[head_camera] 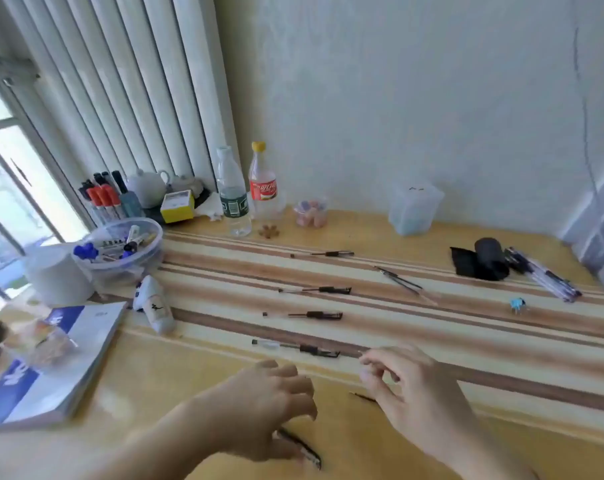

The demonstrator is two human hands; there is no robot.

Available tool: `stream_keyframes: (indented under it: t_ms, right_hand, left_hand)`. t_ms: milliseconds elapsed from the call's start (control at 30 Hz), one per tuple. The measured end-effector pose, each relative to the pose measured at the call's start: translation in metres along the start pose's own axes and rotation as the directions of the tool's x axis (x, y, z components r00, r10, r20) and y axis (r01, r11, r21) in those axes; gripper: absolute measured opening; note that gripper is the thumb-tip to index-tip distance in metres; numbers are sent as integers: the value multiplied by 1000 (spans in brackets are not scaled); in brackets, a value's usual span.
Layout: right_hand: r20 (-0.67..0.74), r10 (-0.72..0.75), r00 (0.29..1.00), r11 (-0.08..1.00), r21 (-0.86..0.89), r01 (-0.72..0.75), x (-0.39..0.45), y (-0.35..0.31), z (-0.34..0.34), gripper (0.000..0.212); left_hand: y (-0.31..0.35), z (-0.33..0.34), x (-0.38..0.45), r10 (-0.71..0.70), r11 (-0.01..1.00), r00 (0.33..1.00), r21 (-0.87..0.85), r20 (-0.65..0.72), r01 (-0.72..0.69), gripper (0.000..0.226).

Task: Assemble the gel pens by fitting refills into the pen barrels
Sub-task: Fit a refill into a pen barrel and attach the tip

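Four partly assembled gel pens lie in a column on the striped table: the farthest pen (331, 253), a second pen (316, 289), a third pen (307, 315) and the nearest pen (297, 348). Loose refills (399, 281) lie to their right. My left hand (269, 410) is low over the table's front with its fingers curled, and a dark pen barrel (304, 448) sticks out from under it, apparently pinched by the thumb. My right hand (414, 386) hovers with loosely curled fingers and nothing visible in them. A thin refill (362, 396) lies just below its fingertips.
A clear bowl of markers (120, 247), a white cup (56, 275), a tube (153, 306) and a book (51, 358) crowd the left. Two bottles (233, 192) stand at the back. A black pouch (484, 259) and a bundle of pens (542, 275) lie at the right.
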State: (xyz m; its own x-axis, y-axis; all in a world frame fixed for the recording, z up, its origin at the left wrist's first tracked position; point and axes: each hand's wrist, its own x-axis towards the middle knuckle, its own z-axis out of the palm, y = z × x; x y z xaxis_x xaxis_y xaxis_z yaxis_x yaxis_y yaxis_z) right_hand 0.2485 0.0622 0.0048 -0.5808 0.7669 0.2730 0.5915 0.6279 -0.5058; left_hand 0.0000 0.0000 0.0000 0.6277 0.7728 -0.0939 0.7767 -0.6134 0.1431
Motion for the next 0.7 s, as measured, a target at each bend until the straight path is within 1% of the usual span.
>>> stream_keyframes:
  t_ms: [33, 67, 133, 167, 233, 300, 333, 400, 467, 500, 533, 567, 600, 633, 667, 700]
  right_hand:
    - [-11, -33, 999, 999, 12, 33, -9, 2, 12, 15]
    - [-35, -56, 998, 998, -31, 54, -16, 0, 21, 15]
    - [-56, -83, 995, 996, -32, 82, -30, 2, 42, 15]
    - [-91, -92, 992, 996, -7, 92, -35, 4, 52, 15]
    - [-158, -83, 984, 996, 24, 87, -42, 5, 65, 13]
    - [-194, -67, 979, 996, 37, 75, -45, 2, 69, 16]
    - [-212, -56, 976, 994, 76, 73, -42, 0, 68, 17]
    - [-210, -23, 977, 967, 244, 76, -30, -7, 59, 23]
    - [-141, 43, 989, 898, 440, 24, -15, -14, 46, 24]
    - [-133, 56, 990, 886, 464, 13, -11, -15, 42, 21]
    - [-159, 53, 986, 909, 416, 18, -7, -14, 40, 17]
    - [-199, 12, 980, 954, 297, 48, -5, -10, 41, 14]
    - [-224, -46, 974, 987, 139, 79, -5, -5, 42, 13]
    - [-214, -90, 973, 996, -22, 87, -7, 0, 43, 15]
    - [-179, -102, 979, 988, -137, 77, -10, 4, 44, 20]
    - [-143, -98, 985, 979, -190, 70, -12, 7, 46, 23]
  left_hand:
    - [1, 15, -1, 30, 999, 999, 41, -14, -29, 34]
    - [2, 27, -2, 54, 997, 996, 59, -64, -50, 27]
    - [4, 46, -3, 43, 999, 988, 17, -146, -41, 20]
    - [6, 50, -1, 30, 999, 977, -5, -211, -31, 20]
    - [16, 51, 4, -29, 995, 931, -96, -363, -6, 19]
    - [23, 45, 13, -148, 953, 869, -301, -472, -1, 13]
    - [24, 40, 21, -206, 920, 841, -393, -500, -8, 11]
    - [28, 27, 38, -317, 821, 766, -566, -559, -73, 12]
    - [27, 20, 54, -456, 633, 699, -753, -551, -181, 18]
    - [25, 19, 59, -497, 542, 689, -809, -527, -228, 21]
    - [23, 20, 61, -507, 484, 699, -837, -504, -253, 21]
    - [19, 22, 59, -492, 469, 713, -843, -498, -265, 17]
    - [13, 25, 55, -471, 487, 726, -834, -500, -259, 10]
    - [6, 27, 50, -451, 521, 740, -820, -499, -236, 6]
    - [-1, 30, 46, -436, 583, 744, -789, -507, -196, 10]
    - [-6, 34, 42, -399, 674, 754, -725, -521, -144, 14]
